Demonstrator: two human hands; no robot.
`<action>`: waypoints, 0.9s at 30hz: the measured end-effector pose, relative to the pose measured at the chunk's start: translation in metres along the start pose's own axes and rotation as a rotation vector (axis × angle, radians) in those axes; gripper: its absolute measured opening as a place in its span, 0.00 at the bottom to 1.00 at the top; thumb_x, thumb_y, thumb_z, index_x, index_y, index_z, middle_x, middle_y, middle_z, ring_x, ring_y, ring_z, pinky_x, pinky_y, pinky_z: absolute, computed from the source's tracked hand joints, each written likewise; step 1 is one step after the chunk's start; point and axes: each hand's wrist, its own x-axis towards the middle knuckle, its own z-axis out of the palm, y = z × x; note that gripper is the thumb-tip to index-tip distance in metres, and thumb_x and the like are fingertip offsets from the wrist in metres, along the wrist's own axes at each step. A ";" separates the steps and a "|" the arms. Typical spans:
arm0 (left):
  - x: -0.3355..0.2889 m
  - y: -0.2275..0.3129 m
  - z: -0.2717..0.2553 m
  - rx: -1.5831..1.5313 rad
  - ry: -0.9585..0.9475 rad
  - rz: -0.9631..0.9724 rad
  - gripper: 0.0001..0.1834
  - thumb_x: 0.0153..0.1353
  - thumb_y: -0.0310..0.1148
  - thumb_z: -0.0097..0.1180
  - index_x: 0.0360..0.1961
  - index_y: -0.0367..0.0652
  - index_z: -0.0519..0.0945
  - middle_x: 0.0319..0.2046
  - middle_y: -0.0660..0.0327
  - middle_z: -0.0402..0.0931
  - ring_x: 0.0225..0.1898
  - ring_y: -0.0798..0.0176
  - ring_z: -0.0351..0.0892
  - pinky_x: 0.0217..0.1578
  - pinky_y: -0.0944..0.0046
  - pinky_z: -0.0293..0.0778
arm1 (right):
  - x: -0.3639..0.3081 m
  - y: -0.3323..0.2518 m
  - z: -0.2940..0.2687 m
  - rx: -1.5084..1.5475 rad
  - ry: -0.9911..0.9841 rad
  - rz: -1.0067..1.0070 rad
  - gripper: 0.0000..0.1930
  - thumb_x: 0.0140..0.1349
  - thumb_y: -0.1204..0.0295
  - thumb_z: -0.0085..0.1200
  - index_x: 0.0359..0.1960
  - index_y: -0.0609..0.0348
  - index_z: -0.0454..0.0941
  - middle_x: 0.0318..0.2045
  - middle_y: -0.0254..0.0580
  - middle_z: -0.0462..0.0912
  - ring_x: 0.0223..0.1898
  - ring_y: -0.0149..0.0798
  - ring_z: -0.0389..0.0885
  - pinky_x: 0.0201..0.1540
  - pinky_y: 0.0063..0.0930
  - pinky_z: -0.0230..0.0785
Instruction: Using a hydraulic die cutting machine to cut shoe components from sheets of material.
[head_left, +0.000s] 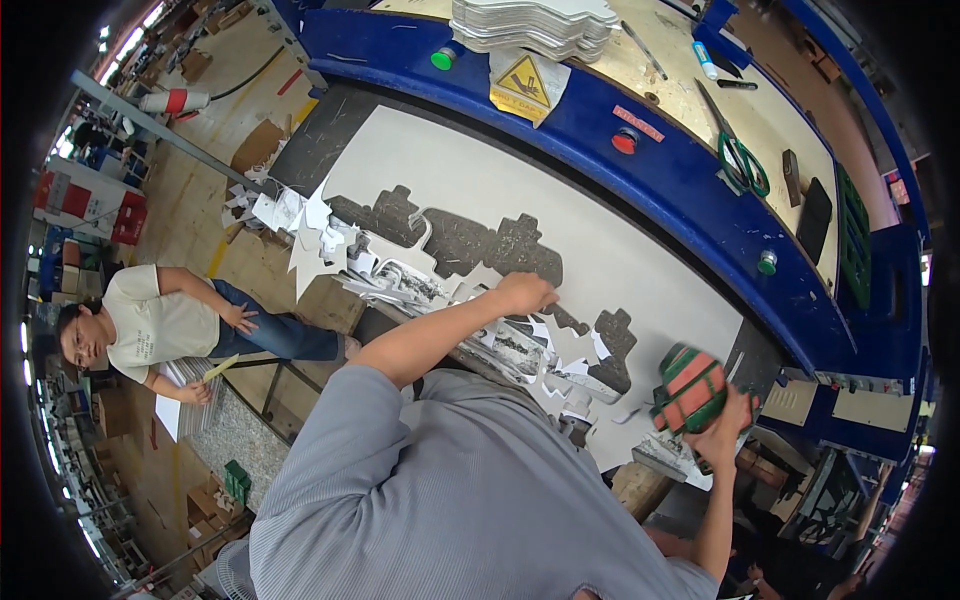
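Observation:
A large white sheet point(640, 240) lies on the dark bed of a blue press, with shaped cut-outs along its near edge that show the grey surface below. My left hand point(527, 293) is closed, its fingertips down at the cut edge of the sheet; what they pinch, if anything, is hidden. At the right, my right hand point(722, 437) grips a red and green block, seemingly a cutting die point(692, 390), slightly blurred and held over the sheet's near right corner. White paper scraps point(325, 240) hang in a ragged strip along the near edge, left of my left hand.
The blue press beam point(580, 120) spans the far side, with a red button point(625, 141) and green buttons. On its top are stacked white cut pieces point(535, 25), green-handled scissors point(742, 165) and a phone point(815, 220). Another person point(190, 320) stands at the left beside a stack of sheets.

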 end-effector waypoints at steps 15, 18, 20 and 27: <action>-0.139 -0.135 -0.146 -0.027 0.210 -0.258 0.16 0.59 0.43 0.54 0.28 0.40 0.82 0.30 0.46 0.78 0.37 0.41 0.77 0.41 0.47 0.71 | 0.182 -0.301 0.006 0.369 0.149 -0.216 0.52 0.24 0.63 0.67 0.60 0.64 0.62 0.54 0.58 0.68 0.56 0.56 0.67 0.63 0.45 0.54; -0.209 -0.234 -0.184 -0.015 0.565 -0.497 0.10 0.57 0.34 0.57 0.35 0.38 0.82 0.34 0.46 0.78 0.39 0.42 0.77 0.42 0.49 0.72 | 0.265 -0.396 0.062 0.252 0.001 -0.329 0.48 0.26 0.59 0.68 0.54 0.69 0.65 0.45 0.60 0.73 0.51 0.58 0.70 0.57 0.45 0.60; -0.223 -0.284 -0.185 -0.051 0.782 -0.503 0.09 0.56 0.30 0.58 0.37 0.38 0.82 0.35 0.47 0.79 0.39 0.43 0.78 0.42 0.51 0.73 | 0.316 -0.449 0.111 0.181 -0.074 -0.406 0.50 0.26 0.58 0.70 0.56 0.70 0.64 0.49 0.61 0.70 0.54 0.56 0.67 0.58 0.45 0.60; -0.189 -0.380 -0.186 -0.276 0.972 -0.203 0.29 0.47 0.27 0.68 0.53 0.41 0.74 0.53 0.50 0.70 0.55 0.47 0.69 0.57 0.53 0.65 | 0.405 -0.547 0.188 -0.005 -0.245 -0.386 0.60 0.28 0.56 0.71 0.66 0.65 0.51 0.60 0.58 0.61 0.64 0.54 0.55 0.63 0.51 0.52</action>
